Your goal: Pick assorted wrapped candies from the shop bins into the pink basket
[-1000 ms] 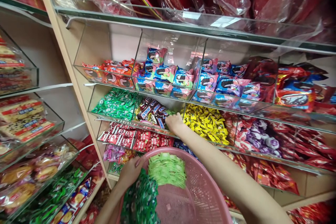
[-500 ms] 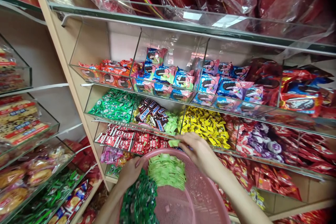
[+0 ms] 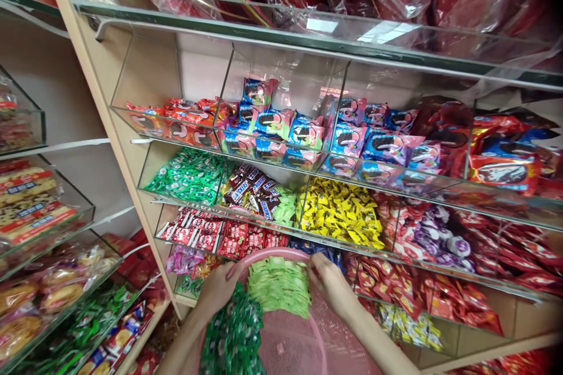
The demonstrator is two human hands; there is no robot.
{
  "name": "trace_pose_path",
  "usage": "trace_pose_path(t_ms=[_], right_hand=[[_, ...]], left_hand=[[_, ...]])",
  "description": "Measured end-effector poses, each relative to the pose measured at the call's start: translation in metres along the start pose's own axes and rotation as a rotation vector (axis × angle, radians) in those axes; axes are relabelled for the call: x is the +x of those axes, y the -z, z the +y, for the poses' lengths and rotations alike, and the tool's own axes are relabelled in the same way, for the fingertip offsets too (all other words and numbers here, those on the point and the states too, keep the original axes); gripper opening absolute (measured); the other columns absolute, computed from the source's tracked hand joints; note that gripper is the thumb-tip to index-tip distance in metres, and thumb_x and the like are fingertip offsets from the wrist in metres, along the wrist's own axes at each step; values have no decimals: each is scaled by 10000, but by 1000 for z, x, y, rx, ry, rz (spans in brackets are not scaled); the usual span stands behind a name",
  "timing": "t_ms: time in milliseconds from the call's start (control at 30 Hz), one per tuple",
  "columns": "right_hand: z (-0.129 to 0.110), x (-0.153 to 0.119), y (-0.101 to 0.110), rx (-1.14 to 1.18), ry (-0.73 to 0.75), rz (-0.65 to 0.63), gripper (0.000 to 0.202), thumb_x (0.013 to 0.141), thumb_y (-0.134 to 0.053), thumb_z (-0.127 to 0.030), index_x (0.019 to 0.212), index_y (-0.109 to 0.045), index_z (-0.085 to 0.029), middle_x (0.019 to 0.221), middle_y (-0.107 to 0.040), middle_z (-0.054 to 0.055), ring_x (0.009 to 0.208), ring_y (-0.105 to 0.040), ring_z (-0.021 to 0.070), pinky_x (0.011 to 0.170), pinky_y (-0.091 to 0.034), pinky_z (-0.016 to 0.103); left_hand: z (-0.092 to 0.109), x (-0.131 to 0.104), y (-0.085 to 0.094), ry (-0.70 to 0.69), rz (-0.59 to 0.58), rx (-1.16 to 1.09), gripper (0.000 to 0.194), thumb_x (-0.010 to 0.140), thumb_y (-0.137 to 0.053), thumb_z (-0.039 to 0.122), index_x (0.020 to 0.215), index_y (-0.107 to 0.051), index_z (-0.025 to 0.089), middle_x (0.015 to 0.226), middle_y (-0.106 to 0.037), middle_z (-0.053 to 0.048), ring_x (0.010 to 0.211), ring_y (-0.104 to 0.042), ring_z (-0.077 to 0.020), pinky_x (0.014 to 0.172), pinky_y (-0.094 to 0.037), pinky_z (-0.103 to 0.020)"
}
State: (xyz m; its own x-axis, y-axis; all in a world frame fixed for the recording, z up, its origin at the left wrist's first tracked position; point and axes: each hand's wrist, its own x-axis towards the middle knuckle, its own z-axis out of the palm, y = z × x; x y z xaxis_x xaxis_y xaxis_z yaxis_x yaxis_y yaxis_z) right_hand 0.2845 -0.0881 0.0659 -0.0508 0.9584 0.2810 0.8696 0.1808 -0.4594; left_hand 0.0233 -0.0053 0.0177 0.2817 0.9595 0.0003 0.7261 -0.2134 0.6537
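Note:
A pink plastic basket [image 3: 323, 334] with a perforated base is in front of me at the bottom. My left hand [image 3: 223, 281] is closed around its left rim. Inside, light green packets [image 3: 279, 286] stand in a tight row along the far side. Dark green wrapped sweets [image 3: 232, 334] are heaped at the left of the basket. My right hand [image 3: 329, 284] is at the far right rim, its curled fingers against the right end of the light green row. What its fingertips hold, if anything, is hidden.
Glass-fronted shelves hold green sweets [image 3: 187, 176], Snickers bars [image 3: 250, 190] beside loose light green packets [image 3: 285, 206], and yellow sweets [image 3: 341, 211]. Blue biscuit packs [image 3: 270, 120] fill the bin above. The glass shelf edge [image 3: 264, 220] runs just beyond the basket. More shelves stand at left.
My right hand has come down and back from the shelf edge to the basket's far right rim. The light green packet it held no longer shows separately. My left hand keeps the basket.

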Motion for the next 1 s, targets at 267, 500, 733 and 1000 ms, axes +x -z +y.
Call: trace_pose_path(t_ms=[267, 500, 733, 1000], right_hand=[[-4, 8, -8, -76, 53, -73, 121, 812, -325, -135, 757, -416, -193, 803, -476, 35, 680, -492, 128, 610, -369, 240], [-6, 14, -20, -146, 69, -98, 156, 829, -309, -123, 776, -439, -191, 819, -501, 36, 685, -499, 132, 602, -368, 249], [-10, 9, -15, -169, 95, -121, 178, 842, -308, -128, 825, -469, -201, 897, -513, 38, 760, -519, 128, 644, -394, 246], [-50, 18, 30, -298, 204, -65, 194, 881, -285, -210, 843, -475, -196, 838, -501, 34, 743, -510, 130, 652, -383, 242]], left_hand=[[1, -4, 2, 25, 9, -1, 447, 797, -270, 531, 551, -402, 183, 504, -407, 37, 522, -447, -108, 513, -244, -194], [2, -5, 3, 27, 9, 20, 458, 809, -248, 534, 549, -382, 182, 499, -387, 38, 518, -432, -103, 511, -231, -192], [-4, -3, 1, 25, 14, 27, 448, 813, -248, 529, 558, -375, 183, 505, -391, 38, 521, -433, -102, 513, -227, -193], [-3, -2, 0, -11, 9, -2, 447, 821, -245, 519, 562, -377, 179, 494, -387, 43, 510, -452, -95, 511, -228, -188]])
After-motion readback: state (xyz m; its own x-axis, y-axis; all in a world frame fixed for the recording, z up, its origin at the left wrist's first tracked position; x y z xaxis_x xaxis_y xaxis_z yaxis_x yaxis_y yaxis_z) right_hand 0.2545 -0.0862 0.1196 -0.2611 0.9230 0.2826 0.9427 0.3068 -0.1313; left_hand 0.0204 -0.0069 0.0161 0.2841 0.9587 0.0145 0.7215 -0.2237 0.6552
